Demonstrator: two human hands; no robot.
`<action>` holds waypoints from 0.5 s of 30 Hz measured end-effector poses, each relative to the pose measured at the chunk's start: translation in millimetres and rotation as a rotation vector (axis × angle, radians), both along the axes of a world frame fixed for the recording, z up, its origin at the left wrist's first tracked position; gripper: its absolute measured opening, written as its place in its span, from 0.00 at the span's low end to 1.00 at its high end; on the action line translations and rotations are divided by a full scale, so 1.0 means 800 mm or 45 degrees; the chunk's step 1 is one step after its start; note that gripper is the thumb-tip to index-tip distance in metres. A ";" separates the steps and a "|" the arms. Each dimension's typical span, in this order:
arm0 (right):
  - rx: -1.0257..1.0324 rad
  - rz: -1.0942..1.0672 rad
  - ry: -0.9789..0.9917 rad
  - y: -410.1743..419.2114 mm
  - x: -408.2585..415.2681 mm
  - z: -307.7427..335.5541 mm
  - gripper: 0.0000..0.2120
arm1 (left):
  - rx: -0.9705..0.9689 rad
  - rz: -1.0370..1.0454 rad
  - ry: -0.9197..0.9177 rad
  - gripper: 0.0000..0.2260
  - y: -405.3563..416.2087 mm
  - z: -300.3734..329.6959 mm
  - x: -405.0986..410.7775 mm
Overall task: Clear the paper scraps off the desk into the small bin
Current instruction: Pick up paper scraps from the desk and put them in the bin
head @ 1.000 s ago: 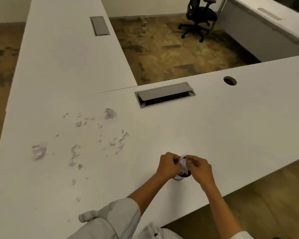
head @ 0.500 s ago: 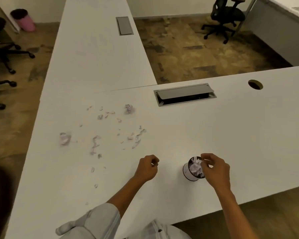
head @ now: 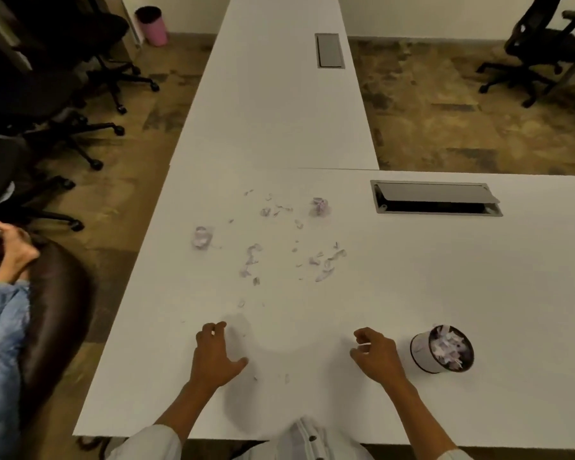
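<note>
Near the front edge of the desk [head: 445, 277], both hands are held low over the surface. The left hand [head: 214, 355] is placed with its fingers half curled and the thumb spread out to the side; nothing is seen in it. The right hand [head: 377, 355] is loosely curled, and a thin pale sliver seems to be pinched at the fingertips, but this cannot be told surely. Just beside the right hand, toward the right end of the front edge, the small bin [head: 440, 348] is stood upright, already filled with paper, probably so that it is kept within easy reach. Two tiny bits [head: 286, 378] are left between the hands. Farther in, toward the middle, the paper scraps [head: 256, 260] are scattered, with two crumpled balls [head: 319, 206] among them. Much of the clearing is judged not yet done.
</note>
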State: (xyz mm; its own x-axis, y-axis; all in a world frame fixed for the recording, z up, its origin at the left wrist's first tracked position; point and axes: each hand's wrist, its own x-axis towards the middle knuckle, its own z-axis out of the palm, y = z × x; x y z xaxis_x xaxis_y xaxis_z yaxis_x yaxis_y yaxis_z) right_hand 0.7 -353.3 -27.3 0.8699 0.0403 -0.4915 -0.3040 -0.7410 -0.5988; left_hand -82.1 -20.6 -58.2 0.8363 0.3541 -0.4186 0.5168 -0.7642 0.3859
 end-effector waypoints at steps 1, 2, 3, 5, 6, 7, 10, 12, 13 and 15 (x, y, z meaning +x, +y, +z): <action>-0.042 0.060 0.073 0.005 -0.006 -0.009 0.18 | 0.032 0.000 0.015 0.44 0.013 -0.004 -0.013; -0.078 0.117 0.140 0.011 -0.012 -0.017 0.20 | 0.049 0.000 0.031 0.44 0.023 -0.008 -0.023; -0.099 0.166 0.204 0.018 -0.020 -0.023 0.22 | 0.049 0.002 0.045 0.43 0.031 -0.011 -0.033; -0.106 0.249 0.295 0.037 -0.035 -0.032 0.24 | 0.010 -0.005 0.054 0.40 0.040 -0.017 -0.047; -0.101 0.285 0.314 0.049 -0.042 -0.037 0.24 | -0.017 -0.020 0.050 0.39 0.042 -0.019 -0.052; -0.086 0.311 0.315 0.062 -0.048 -0.041 0.25 | -0.042 -0.038 0.043 0.37 0.042 -0.021 -0.055; -0.014 0.299 0.234 0.105 -0.063 -0.052 0.23 | -0.118 -0.051 0.018 0.34 0.035 -0.025 -0.055; 0.033 0.244 0.170 0.136 -0.068 -0.056 0.20 | -0.176 -0.042 0.001 0.29 0.029 -0.026 -0.049; 0.054 0.226 0.144 0.150 -0.068 -0.056 0.18 | -0.216 -0.031 -0.010 0.27 0.025 -0.027 -0.044; 0.083 0.217 0.098 0.179 -0.066 -0.058 0.16 | -0.325 0.031 -0.046 0.22 0.017 -0.028 -0.034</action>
